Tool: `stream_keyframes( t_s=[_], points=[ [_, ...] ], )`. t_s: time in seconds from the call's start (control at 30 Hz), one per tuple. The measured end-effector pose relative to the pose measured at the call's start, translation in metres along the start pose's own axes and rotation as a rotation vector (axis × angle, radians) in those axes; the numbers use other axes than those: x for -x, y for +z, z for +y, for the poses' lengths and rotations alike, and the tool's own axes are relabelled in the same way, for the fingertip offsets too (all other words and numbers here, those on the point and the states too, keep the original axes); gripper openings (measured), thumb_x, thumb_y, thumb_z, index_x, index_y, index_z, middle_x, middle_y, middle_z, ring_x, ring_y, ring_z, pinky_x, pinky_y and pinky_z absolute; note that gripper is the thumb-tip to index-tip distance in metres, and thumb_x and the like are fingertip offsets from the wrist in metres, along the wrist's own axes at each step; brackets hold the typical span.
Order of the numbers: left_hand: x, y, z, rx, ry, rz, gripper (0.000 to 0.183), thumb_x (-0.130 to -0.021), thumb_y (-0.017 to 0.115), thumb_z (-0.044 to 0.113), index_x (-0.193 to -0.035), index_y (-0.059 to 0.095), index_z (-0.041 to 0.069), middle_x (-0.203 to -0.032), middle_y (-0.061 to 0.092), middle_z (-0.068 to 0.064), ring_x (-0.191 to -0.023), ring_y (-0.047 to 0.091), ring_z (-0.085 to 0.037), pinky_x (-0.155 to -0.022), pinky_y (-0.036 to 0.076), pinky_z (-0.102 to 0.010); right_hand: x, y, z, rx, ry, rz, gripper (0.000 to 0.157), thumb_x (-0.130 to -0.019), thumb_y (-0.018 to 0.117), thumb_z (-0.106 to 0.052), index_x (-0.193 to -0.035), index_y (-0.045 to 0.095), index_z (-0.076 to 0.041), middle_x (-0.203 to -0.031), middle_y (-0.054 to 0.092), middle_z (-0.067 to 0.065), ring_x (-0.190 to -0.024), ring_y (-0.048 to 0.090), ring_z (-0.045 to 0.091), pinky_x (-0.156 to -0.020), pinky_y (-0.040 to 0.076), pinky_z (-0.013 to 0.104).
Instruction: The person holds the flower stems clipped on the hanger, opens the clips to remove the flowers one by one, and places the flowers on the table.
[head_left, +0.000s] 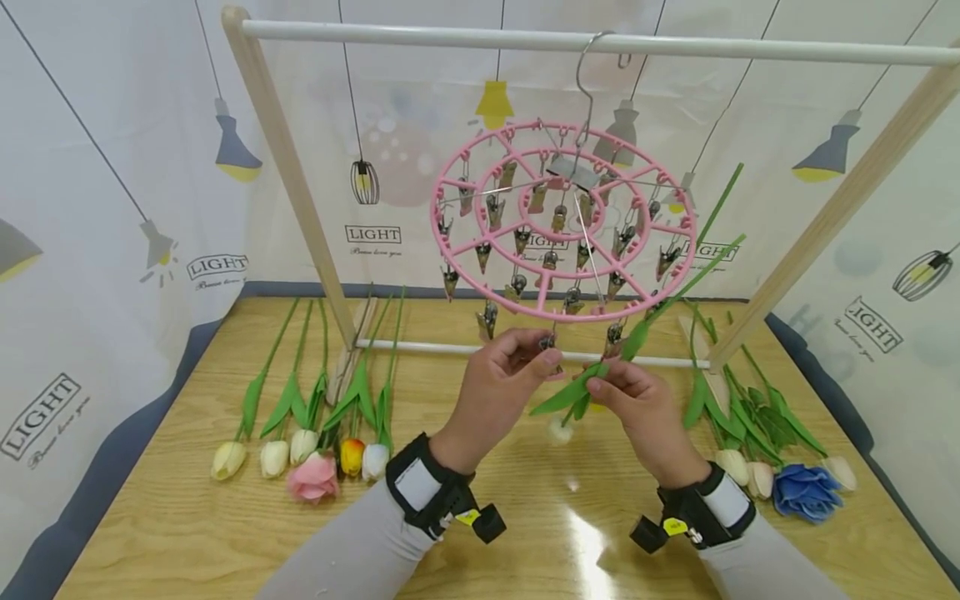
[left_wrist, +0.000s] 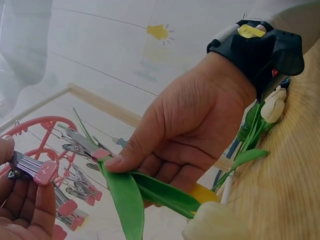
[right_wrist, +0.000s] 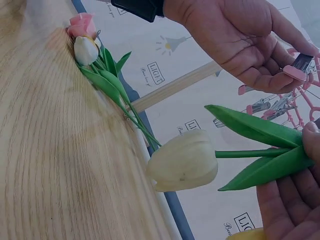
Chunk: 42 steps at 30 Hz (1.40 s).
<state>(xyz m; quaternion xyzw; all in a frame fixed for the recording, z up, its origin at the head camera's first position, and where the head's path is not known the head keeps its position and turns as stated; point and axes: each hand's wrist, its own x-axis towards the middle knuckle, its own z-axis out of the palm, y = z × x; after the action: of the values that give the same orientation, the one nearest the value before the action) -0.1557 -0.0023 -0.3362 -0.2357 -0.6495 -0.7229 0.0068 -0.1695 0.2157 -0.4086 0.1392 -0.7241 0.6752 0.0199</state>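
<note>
Two hands meet over the middle of the table, just under the near rim of the pink hanger (head_left: 562, 225). The left hand (head_left: 498, 392) pinches one clip (head_left: 550, 342) between thumb and fingers, the clip's pink-tipped jaws squeezed in that grip. The right hand (head_left: 641, 400) has its thumb and fingers curled round the stem of a cream tulip (head_left: 559, 429), held head-down — its bloom hangs below the hands, its long leaves reaching up past the hanger's right side.

One hanger hangs by a metal hook from the white rail (head_left: 600, 43) of a wooden frame (head_left: 288, 175); it carries some two dozen clips, too crowded to count exactly.

On the left part of the table (head_left: 187, 517) lie six flowers in a row: three cream tulips, a pink rose (head_left: 313, 478), an orange-yellow tulip (head_left: 352, 456) and a white tulip, stems pointing to the far edge. On the right part lies a smaller bunch — about three pale tulips and one blue rose (head_left: 806, 492), their leaves tangled.

A curtain (head_left: 105, 208) printed with lamps closes in the far and side edges. The frame's low white bar crosses just behind the hands.
</note>
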Motion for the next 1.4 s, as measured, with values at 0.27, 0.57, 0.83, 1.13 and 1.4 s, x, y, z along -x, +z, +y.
stream_keyframes(
  t_s=[0.27, 0.57, 0.83, 1.13, 1.4],
  points=[
    [0.000, 0.001, 0.000, -0.084, 0.078, 0.046, 0.035, -0.091, 0.060, 0.017, -0.124, 0.054, 0.007, -0.103, 0.059, -0.013, -0.092, 0.058, -0.018, -0.083, 0.053, -0.037, 0.002, 0.000, -0.006, -0.011, -0.066, 0.016, 0.024, -0.092, 0.057, -0.015, -0.106, 0.059, 0.005, -0.096, 0.068, -0.002, -0.094, 0.059, 0.024, -0.083, 0.052, 0.027],
    [-0.007, 0.001, -0.016, -0.277, 0.345, 0.114, 0.037, -0.087, 0.065, 0.022, -0.120, 0.056, 0.010, -0.112, 0.058, -0.007, -0.101, 0.055, -0.014, -0.089, 0.050, -0.034, 0.008, 0.003, -0.015, 0.030, -0.064, 0.036, 0.025, -0.091, 0.060, -0.016, -0.107, 0.060, 0.003, -0.099, 0.068, 0.000, -0.092, 0.059, 0.024, -0.081, 0.053, 0.026],
    [-0.005, 0.006, -0.016, -0.491, 0.686, 0.237, 0.035, -0.084, 0.069, 0.015, -0.113, 0.055, 0.003, -0.099, 0.056, -0.010, -0.090, 0.051, -0.015, -0.075, 0.050, -0.029, 0.012, 0.008, -0.021, 0.074, -0.069, 0.057, 0.022, -0.089, 0.063, -0.018, -0.105, 0.064, -0.003, -0.097, 0.068, 0.001, -0.091, 0.060, 0.028, -0.077, 0.054, 0.029],
    [0.004, 0.027, 0.004, -0.425, 0.452, 0.035, 0.047, -0.085, 0.068, 0.020, -0.127, 0.051, 0.005, -0.112, 0.059, -0.011, -0.104, 0.053, -0.013, -0.092, 0.049, -0.027, 0.013, 0.015, -0.025, 0.139, -0.113, 0.043, 0.016, -0.091, 0.060, -0.019, -0.102, 0.065, -0.008, -0.091, 0.067, 0.001, -0.079, 0.059, 0.025, -0.066, 0.052, 0.027],
    [-0.001, 0.037, 0.031, -0.190, 0.070, -0.013, 0.044, -0.088, 0.064, 0.019, -0.128, 0.052, 0.005, -0.118, 0.058, -0.012, -0.104, 0.055, -0.014, -0.094, 0.049, -0.037, 0.014, 0.021, -0.021, 0.144, -0.131, 0.020, 0.020, -0.092, 0.059, -0.019, -0.110, 0.064, -0.013, -0.095, 0.067, 0.002, -0.085, 0.059, 0.025, -0.069, 0.053, 0.031]
  ],
)
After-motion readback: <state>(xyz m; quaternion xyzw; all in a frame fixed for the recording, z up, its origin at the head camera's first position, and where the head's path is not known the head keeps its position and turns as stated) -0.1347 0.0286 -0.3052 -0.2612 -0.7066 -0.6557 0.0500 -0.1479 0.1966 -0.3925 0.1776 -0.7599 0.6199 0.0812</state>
